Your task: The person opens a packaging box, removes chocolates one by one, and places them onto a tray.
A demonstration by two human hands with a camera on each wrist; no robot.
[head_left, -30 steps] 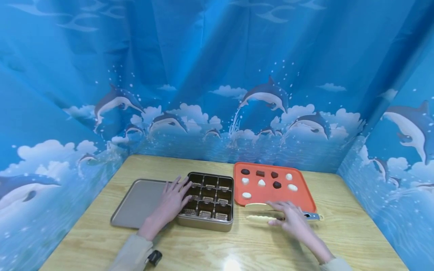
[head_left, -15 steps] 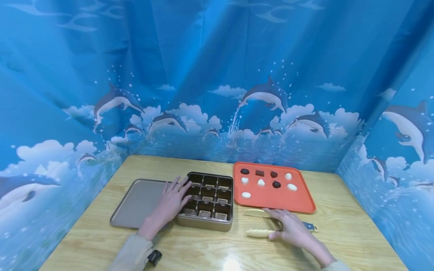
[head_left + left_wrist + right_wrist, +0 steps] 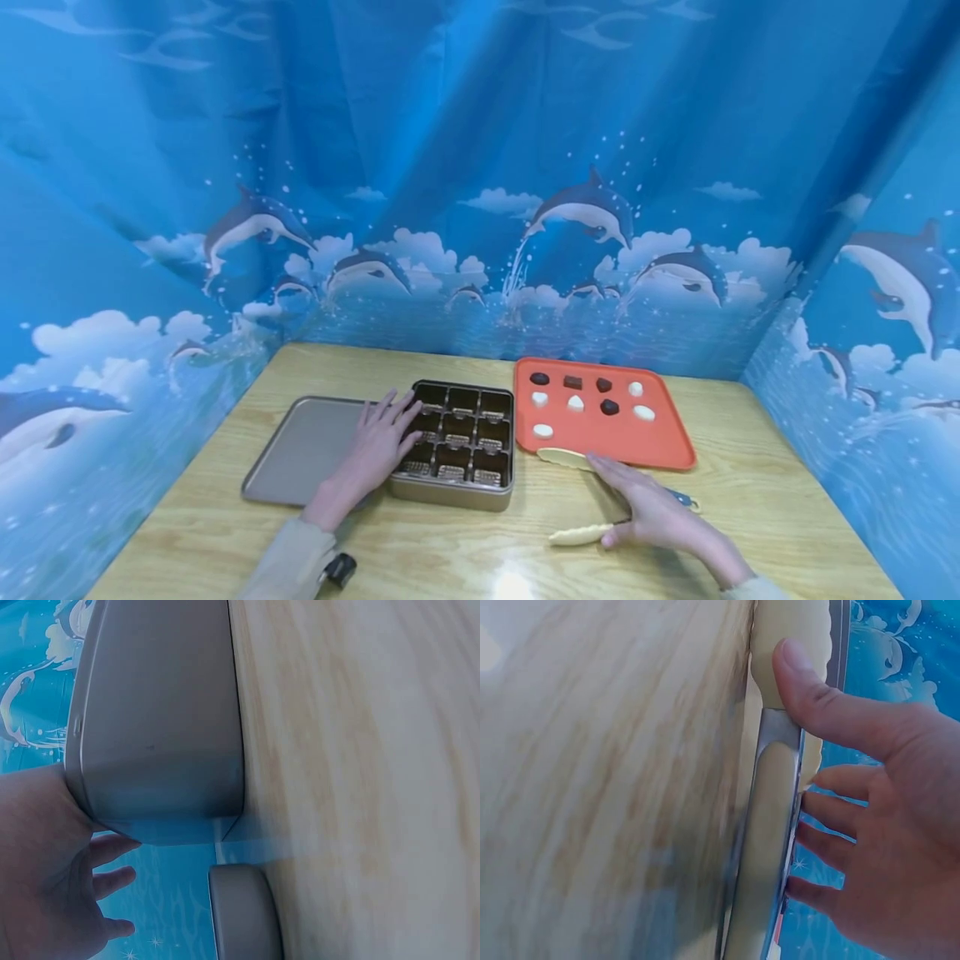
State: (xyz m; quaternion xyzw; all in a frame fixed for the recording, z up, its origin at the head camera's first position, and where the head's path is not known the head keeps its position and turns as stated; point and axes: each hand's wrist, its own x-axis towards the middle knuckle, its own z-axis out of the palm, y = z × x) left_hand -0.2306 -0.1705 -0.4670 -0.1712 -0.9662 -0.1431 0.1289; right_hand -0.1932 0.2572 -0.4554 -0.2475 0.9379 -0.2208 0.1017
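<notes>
My left hand (image 3: pixel 378 442) rests with spread, fairly straight fingers over the left rim of a bronze-coloured baking pan (image 3: pixel 453 493) divided into square compartments. In the left wrist view, the pan's outer side wall (image 3: pixel 161 705) fills the upper part beside the hand (image 3: pixel 45 877). On the right, my other hand (image 3: pixel 648 508) holds a pair of tongs (image 3: pixel 577 535) with cream scalloped tips, their arms spread wide. The right wrist view has the thumb (image 3: pixel 817 697) on the near arm and the fingers at the far arm of the tongs (image 3: pixel 765 817). The palm covers part of their handle.
Behind the tongs lies an orange-red tray (image 3: pixel 637 446) bearing several dark brown pieces (image 3: pixel 610 407) and white pieces (image 3: pixel 542 431) in various shapes. A flat grey sheet (image 3: pixel 300 450) lies left of the pan. A dolphin-printed curtain (image 3: pixel 465 208) borders the wooden table (image 3: pixel 420 558).
The tongs' arms have spread steadily apart, the near arm coming toward me, as the right hand's thumb and fingers widened. The left hand and pan have stayed in place.
</notes>
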